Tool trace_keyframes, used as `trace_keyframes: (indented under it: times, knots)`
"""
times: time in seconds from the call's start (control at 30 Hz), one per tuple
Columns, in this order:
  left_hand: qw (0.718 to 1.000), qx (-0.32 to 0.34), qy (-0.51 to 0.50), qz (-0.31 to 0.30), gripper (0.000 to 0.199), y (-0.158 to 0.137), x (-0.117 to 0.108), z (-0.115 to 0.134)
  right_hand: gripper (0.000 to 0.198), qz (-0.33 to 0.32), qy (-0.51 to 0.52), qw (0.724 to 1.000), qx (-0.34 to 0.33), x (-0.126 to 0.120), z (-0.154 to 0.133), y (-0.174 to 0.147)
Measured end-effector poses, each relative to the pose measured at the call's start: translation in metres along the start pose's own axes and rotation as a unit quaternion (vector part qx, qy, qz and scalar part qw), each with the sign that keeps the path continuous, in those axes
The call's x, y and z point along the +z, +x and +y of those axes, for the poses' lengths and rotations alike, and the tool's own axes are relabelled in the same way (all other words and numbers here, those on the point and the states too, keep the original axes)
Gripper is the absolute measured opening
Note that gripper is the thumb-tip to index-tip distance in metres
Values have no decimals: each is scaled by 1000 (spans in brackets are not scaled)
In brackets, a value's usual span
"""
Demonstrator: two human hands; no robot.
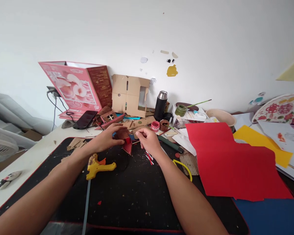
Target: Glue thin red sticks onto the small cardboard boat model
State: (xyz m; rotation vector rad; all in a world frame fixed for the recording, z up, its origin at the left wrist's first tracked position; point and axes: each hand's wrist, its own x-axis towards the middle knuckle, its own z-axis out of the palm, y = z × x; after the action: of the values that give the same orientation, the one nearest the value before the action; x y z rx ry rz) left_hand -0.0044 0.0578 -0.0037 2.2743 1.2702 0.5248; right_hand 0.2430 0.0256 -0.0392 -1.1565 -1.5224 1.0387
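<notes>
My left hand (111, 135) curves around a small red and brown model boat (127, 146), thumb on the near side and fingers beyond it. The boat sits tilted, its pointed end toward me. Close by on the right, my right hand (149, 141) is closed in a pinch; whatever lies between those fingertips is too small to make out. Thin red and white strips (149, 157) lie below the right hand. A yellow hot glue gun (99, 166) rests on the black mat (127, 195), left of centre.
Behind stand a pink box (75, 85), a cardboard sheet (129, 94), a black thermos (161, 106) and paint jars (155, 126). Another model boat (110, 119) sits near a phone (85, 119). Right are a green cutter (170, 144), yellow scissors handle (186, 168) and red sheet (235, 166).
</notes>
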Motion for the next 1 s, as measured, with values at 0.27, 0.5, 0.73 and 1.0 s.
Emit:
trace_keyframes:
  times: [0.27,0.5,0.73,1.0]
  knots:
    - [999,7,-2,-40,76,13,-12,4,20,12,4,1000,-4,-1,-1,0]
    - [998,14,16,-56,74,19,-13,1,23,13,-17,1000,-7,-2,0,-1]
    - [998,1,13,-56,83,17,-11,-7,24,-1,-33,999,-3,0,0,-3]
    - [999,-3,0,-45,85,11,-15,-2,31,2,-39,999,-8,0,0,-3]
